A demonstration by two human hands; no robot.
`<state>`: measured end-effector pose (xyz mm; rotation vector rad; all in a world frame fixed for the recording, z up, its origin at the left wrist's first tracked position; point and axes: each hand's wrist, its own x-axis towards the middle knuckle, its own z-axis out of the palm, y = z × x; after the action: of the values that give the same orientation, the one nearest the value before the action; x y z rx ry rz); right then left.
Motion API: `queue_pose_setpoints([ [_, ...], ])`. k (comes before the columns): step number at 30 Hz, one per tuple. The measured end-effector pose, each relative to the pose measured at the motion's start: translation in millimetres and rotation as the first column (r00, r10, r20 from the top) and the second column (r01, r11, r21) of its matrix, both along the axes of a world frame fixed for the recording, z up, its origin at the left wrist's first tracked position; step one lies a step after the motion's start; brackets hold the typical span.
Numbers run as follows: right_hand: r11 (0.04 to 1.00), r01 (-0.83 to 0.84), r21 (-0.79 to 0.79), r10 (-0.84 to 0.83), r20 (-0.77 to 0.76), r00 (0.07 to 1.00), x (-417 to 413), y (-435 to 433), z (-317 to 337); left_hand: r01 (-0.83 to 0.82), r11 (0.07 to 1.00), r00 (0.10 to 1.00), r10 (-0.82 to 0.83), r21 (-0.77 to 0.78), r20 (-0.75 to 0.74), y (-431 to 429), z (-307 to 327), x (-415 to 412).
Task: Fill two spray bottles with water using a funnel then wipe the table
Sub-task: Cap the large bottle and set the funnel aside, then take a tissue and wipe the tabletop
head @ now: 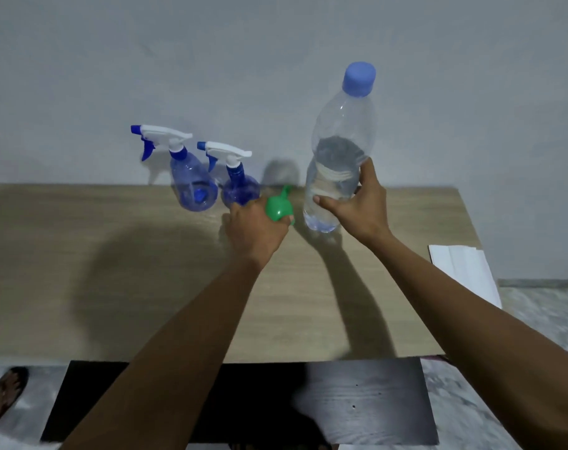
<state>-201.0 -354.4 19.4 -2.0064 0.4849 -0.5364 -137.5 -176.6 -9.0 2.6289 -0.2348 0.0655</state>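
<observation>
Capped water bottle (339, 157) gripped by right hand (357, 209), green funnel (277, 207) held in left hand (255, 228), two blue spray bottles (195, 186) stood on wooden desk (113, 254), white paper (464, 271) laid at right edge

We are looking at plain domestic room, likely home. Bare grey plaster wall (276, 60) is rising behind far edge of light wood-laminate table (113, 271). Speckled stone-look floor (536, 319) is showing at right. Sandalled foot (3, 394) is standing near left. Folded white paper towel (464, 271) is lying at table's right edge.
</observation>
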Motion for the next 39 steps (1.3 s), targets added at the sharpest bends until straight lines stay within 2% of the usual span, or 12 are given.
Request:
queue_pose_setpoints([
  [5,1.000,0.026,-0.015,-0.026,0.016,1.000,33.8,-16.7,-3.6,-0.027,1.000,0.992,0.027,-0.001,-0.123,-31.8,-16.2,18.7],
  [12,0.997,0.035,0.063,-0.036,0.011,0.999,52.9,-24.7,-19.8,-0.037,0.999,0.991,0.042,0.038,-0.124,-49.9,-29.1,38.7],
  [22,0.998,-0.064,-0.003,0.064,0.014,0.998,55.8,-32.0,-26.5,-0.043,0.997,0.987,0.051,0.057,-0.150,-54.8,-43.1,50.9],
  [28,0.994,-0.099,0.044,0.099,0.001,0.995,57.1,-31.3,-27.4,-0.040,0.997,0.991,0.047,0.061,-0.129,-52.6,-44.3,46.8],
  [31,0.991,-0.093,0.097,0.099,-0.055,0.994,46.6,-30.0,-37.2,-0.027,0.997,0.995,0.033,0.068,-0.096,-47.8,-40.8,38.3],
  [35,0.994,0.001,0.109,0.017,-0.167,0.986,10.9,-28.4,-53.0,-0.003,1.000,0.998,0.004,0.025,-0.065,-37.2,-33.7,11.2],
  [39,0.994,0.079,0.074,-0.067,-0.161,0.985,-45.0,-28.0,-56.6,0.147,0.985,0.989,-0.148,0.089,0.009,-33.1,-31.6,-28.8],
])
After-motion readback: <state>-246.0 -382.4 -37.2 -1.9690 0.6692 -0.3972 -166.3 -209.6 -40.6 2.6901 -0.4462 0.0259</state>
